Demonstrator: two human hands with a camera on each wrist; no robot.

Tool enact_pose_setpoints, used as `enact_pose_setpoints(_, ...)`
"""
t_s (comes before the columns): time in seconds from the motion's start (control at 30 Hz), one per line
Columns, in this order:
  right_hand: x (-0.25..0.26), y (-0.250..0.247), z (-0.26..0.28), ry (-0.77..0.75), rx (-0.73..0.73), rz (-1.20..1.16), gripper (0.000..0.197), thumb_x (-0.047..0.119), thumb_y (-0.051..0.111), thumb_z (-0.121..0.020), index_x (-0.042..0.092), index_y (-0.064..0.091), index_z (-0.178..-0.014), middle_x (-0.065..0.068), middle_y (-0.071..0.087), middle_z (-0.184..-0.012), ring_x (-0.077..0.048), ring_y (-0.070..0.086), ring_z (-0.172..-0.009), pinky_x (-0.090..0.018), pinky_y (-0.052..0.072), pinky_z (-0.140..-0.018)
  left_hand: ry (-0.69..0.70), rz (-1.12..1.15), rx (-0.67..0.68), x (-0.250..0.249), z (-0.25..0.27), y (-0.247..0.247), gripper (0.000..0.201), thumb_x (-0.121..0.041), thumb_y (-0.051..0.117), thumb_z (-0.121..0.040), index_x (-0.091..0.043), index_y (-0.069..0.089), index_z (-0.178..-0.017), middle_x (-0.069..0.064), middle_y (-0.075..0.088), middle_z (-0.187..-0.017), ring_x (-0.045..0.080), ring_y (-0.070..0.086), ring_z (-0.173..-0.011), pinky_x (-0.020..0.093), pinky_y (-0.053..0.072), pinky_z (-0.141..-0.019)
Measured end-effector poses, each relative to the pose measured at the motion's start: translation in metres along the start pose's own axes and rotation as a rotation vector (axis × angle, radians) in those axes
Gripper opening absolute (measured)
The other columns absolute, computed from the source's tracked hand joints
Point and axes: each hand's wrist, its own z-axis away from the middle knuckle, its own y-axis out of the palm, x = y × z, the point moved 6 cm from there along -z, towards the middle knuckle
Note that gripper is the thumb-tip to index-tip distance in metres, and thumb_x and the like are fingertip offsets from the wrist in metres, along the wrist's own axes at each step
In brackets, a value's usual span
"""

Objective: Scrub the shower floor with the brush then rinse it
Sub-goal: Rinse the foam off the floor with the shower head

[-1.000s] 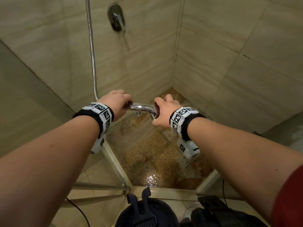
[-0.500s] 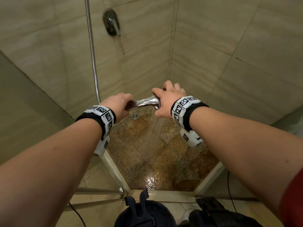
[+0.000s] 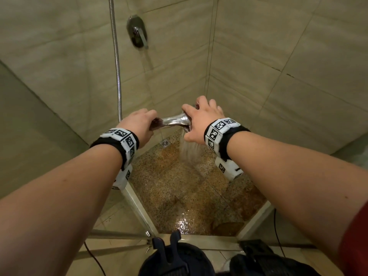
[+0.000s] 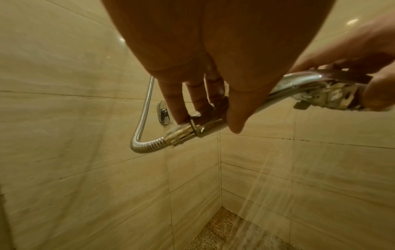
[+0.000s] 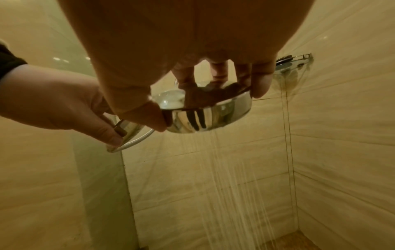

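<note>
Both hands hold one chrome shower head (image 3: 175, 121) between them above the shower floor (image 3: 185, 188). The left hand (image 3: 138, 124) curls its fingers (image 4: 175, 101) over the top of the handle with the thumb pressed on the near side, close to the brass nut where the ribbed metal hose (image 4: 147, 143) joins; the fingers lie side by side, slightly apart. The right hand (image 3: 201, 122) grips the round spray disc (image 5: 209, 116), fingers spread over its back rim and thumb clamped on the near edge. Water (image 3: 189, 154) streams from the disc's face down onto the speckled brown floor, which is wet and glistening, with a bright pool at 6 o'clock near the metal threshold (image 3: 199, 241). A small square drain (image 3: 164, 143) sits at 12 o'clock on the floor, just below the handle in the head view. From the left hand the hose loops down, then rises along the tiled wall (image 3: 69, 66) at 11 o'clock. A mixer valve (image 3: 137, 30) with a lever is mounted on that wall at 12 o'clock. A corner shelf (image 5: 295, 64) shows at 2 o'clock in the right wrist view. Both forearms reach forward and converge, each wearing a black band with white marker blocks, the backs of the hands facing up. No brush can be seen in any view.
</note>
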Motion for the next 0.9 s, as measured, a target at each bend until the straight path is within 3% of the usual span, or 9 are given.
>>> enact_pose_setpoints(0.1, 0.004, 0.007, -0.001, 0.030, 0.064, -0.066, 0.079, 0.057, 0.073, -0.066, 0.038, 0.042, -0.136, -0.004, 0.035, -0.128, -0.030, 0.038, -0.115, -0.043, 0.041, -0.096, -0.020, 0.003, -0.005, 0.007, 0.002, -0.004, 0.030, -0.011, 0.065, -0.093, -0.026, 0.060, -0.118, -0.001, 0.057, -0.108, 0.023, 0.056, -0.104, 0.035, 0.045, -0.082)
enact_pose_setpoints(0.3, 0.016, 0.017, -0.003, 0.043, 0.073, -0.179, 0.075, 0.051, 0.073, -0.067, 0.037, 0.042, -0.133, -0.003, 0.033, -0.118, -0.029, 0.040, -0.109, -0.045, 0.051, -0.091, -0.042, -0.014, -0.045, 0.018, 0.007, -0.017, 0.036, -0.007, 0.061, -0.092, -0.031, 0.061, -0.119, -0.003, 0.054, -0.109, 0.024, 0.051, -0.110, 0.042, 0.049, -0.094)
enact_pose_setpoints(0.53, 0.022, 0.014, -0.007, 0.044, 0.004, -0.261, 0.056, 0.044, 0.068, -0.076, 0.030, 0.041, -0.123, -0.004, 0.033, -0.116, -0.030, 0.045, -0.106, -0.042, 0.051, -0.087, 0.004, -0.053, -0.255, 0.018, 0.006, -0.039, 0.042, 0.000, 0.056, -0.090, -0.029, 0.065, -0.119, 0.002, 0.057, -0.115, 0.030, 0.048, -0.109, 0.047, 0.042, -0.097)
enact_pose_setpoints(0.67, 0.023, 0.010, -0.007, 0.064, -0.030, -0.276, 0.060, 0.045, 0.067, -0.075, 0.028, 0.039, -0.125, -0.004, 0.035, -0.116, -0.032, 0.048, -0.104, -0.041, 0.051, -0.086, 0.038, -0.036, -0.355, 0.015, 0.004, -0.049, 0.043, 0.002, 0.057, -0.088, -0.026, 0.068, -0.117, 0.003, 0.058, -0.113, 0.033, 0.047, -0.111, 0.047, 0.038, -0.099)
enact_pose_setpoints(0.9, 0.009, 0.014, -0.001, 0.102, 0.065, -0.273, 0.063, 0.046, 0.065, -0.071, 0.031, 0.041, -0.128, -0.004, 0.035, -0.115, -0.033, 0.051, -0.104, -0.044, 0.055, -0.088, 0.058, -0.044, -0.266, 0.006, -0.004, -0.039, 0.049, 0.002, 0.055, -0.089, -0.031, 0.065, -0.124, -0.001, 0.056, -0.117, 0.030, 0.046, -0.112, 0.046, 0.039, -0.100)
